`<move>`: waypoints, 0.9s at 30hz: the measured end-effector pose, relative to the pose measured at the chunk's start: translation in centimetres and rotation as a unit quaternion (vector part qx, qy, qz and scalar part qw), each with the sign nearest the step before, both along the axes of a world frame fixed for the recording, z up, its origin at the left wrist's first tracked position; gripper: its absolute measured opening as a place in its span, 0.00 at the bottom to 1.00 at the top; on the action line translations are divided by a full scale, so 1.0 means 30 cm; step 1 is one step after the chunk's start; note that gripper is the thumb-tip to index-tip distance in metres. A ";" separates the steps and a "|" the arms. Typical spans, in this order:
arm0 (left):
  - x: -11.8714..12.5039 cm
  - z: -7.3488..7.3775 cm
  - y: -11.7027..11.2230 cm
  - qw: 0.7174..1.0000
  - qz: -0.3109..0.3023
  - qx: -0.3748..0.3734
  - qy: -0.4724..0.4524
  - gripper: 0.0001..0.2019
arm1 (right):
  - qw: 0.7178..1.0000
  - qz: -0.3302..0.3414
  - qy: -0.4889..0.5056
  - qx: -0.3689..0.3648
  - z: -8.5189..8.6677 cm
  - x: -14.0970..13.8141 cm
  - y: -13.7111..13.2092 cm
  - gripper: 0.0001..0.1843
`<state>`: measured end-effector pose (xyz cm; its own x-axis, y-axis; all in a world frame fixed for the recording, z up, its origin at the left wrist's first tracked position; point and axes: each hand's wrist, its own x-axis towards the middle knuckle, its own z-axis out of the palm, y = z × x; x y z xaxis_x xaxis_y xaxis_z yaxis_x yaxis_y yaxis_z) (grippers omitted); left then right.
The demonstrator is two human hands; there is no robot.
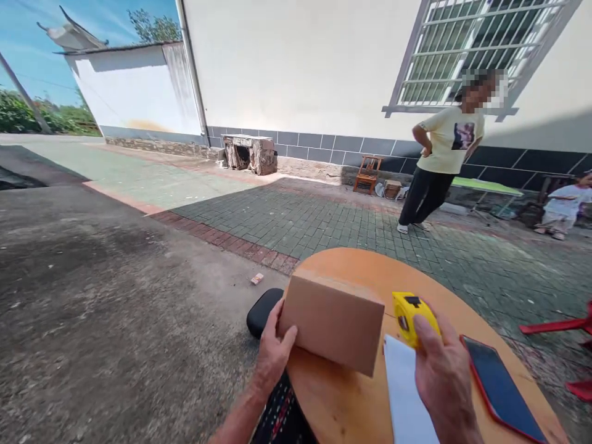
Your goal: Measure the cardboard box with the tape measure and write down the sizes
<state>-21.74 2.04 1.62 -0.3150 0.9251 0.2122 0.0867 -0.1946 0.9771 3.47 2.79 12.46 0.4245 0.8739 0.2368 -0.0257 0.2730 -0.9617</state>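
A brown cardboard box is tilted over the round wooden table, its broad side towards me. My left hand grips the box by its left end, thumb on the near face. Held up to the right of the box is a yellow tape measure with a black button on top, and my right hand is closed around it. I see no blade drawn out of it. White paper lies on the table below my right hand.
A dark tablet or phone in a red case lies at the table's right. Beyond the left edge is a black seat. One person stands near the wall; another sits far right. A red plastic piece juts in at right.
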 end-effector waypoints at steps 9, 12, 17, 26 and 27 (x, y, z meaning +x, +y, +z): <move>0.041 -0.090 -0.138 0.997 -0.014 -0.051 0.050 0.31 | 0.972 0.048 0.208 -0.102 -0.208 0.041 -0.237 0.21; 0.051 -0.031 -0.165 0.992 0.017 -0.049 0.116 0.30 | 0.962 0.025 0.252 -0.098 -0.181 0.088 -0.277 0.20; 0.070 0.108 -0.339 0.956 0.098 0.118 0.249 0.19 | 0.918 0.167 0.338 -0.128 -0.134 0.175 -0.406 0.23; 0.307 0.044 -0.552 0.906 -0.305 -0.286 -0.071 0.34 | 0.904 0.387 0.115 -0.139 -0.199 0.131 -0.578 0.29; 0.310 0.008 -0.556 0.878 -0.340 -0.326 -0.087 0.37 | 0.900 0.407 0.054 -0.145 -0.197 0.133 -0.595 0.30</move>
